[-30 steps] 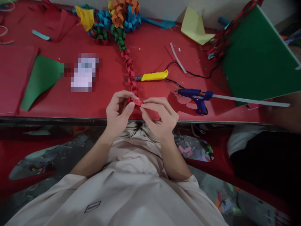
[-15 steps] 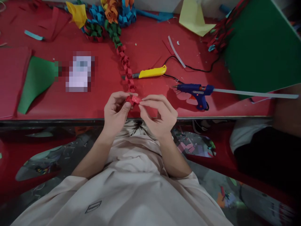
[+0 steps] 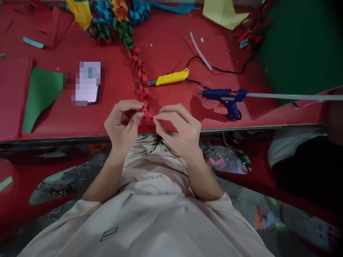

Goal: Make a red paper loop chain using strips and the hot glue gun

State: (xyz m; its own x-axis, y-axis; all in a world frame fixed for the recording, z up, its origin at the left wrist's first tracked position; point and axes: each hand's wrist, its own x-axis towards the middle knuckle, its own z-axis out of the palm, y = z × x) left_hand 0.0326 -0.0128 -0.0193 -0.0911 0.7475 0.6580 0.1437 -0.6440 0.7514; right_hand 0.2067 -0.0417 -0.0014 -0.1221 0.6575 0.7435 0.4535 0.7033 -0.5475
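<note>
A paper chain (image 3: 139, 67) of red links, green further up, runs down the red table towards me. At its near end, my left hand (image 3: 122, 123) pinches a red paper strip (image 3: 148, 114) between thumb and fingers. The strip's other end sits in the fingertips of my right hand (image 3: 180, 126). Small shiny spots show on the strip. Just beyond the hands, a yellow utility knife (image 3: 172, 77) lies with its dark tip at the chain. To the right a blue hot glue gun (image 3: 223, 98) rests with a long glue stick in its back.
A phone (image 3: 87, 84), partly pixelated, and green paper (image 3: 40, 94) lie at left. Blue, orange and yellow paper pieces sit at the back. A loose glue stick (image 3: 200, 51) and a black cord lie beyond the glue gun. A large green board (image 3: 302, 53) stands at right, near another person.
Both hands have shifted slightly left with the red strip, and the left hand has drawn a little away from the right. The view has also moved a little.
</note>
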